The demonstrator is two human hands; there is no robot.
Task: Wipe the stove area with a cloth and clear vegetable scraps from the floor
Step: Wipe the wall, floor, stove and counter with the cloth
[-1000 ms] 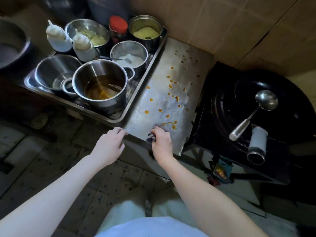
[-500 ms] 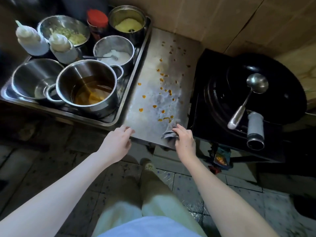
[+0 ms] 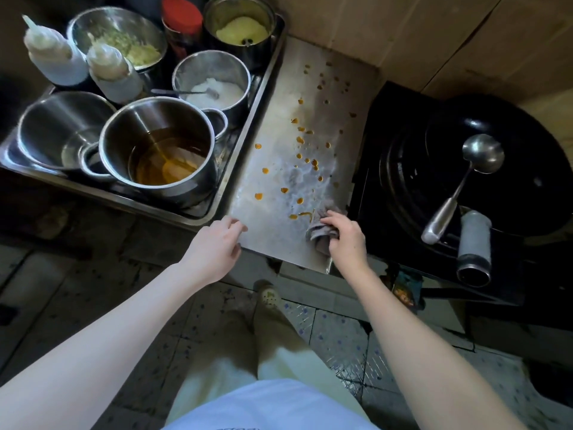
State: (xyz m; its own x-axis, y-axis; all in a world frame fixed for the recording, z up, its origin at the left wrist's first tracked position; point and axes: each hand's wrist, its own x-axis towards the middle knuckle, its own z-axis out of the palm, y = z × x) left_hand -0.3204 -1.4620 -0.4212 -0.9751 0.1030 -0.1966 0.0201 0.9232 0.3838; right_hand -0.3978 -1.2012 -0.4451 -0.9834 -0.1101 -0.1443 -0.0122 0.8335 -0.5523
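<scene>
A: Cloth (image 3: 320,232), all visible?
B: No, half hides under the right hand (image 3: 344,238), whose curled fingers grip it near the surface's (image 3: 273,234) front right corner. The left hand (image 3: 214,246), relaxed and holding nothing, touches the front edge, apart from it.

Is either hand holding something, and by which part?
The right hand holds the grey cloth bunched at its near end, on the steel counter. The left hand holds nothing; its fingers touch the counter's front edge.

Wall (image 3: 434,35): large tan tiles, dark joints, upper right of view | Floor (image 3: 338,339): square tiles, dark and stained at left, paler with small blue specks at right | Light: dim, left and lower-right corners in deep shadow
</scene>
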